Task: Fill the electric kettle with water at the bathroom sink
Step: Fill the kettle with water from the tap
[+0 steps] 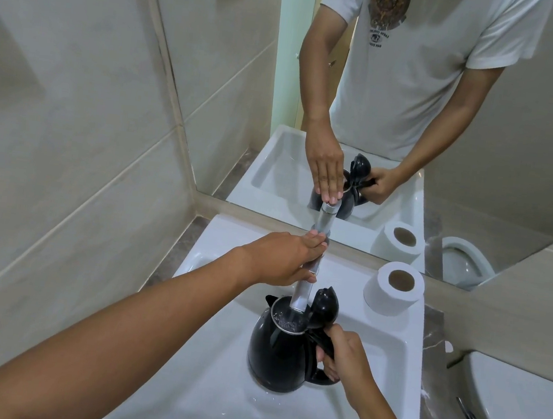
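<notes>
A black electric kettle [278, 350] stands in the white sink [211, 405] with its lid [325, 306] flipped up. The steel tap spout [303, 293] reaches down into the kettle's mouth, and water shows inside the rim. My right hand [344, 358] grips the kettle's handle on its right side. My left hand [283, 258] lies flat on top of the tap, fingers straight, reaching toward the mirror.
A roll of toilet paper [393, 288] stands on the sink's back right ledge. A mirror [416, 122] runs behind the sink, tiled wall on the left. A white toilet tank [520, 416] sits at the right.
</notes>
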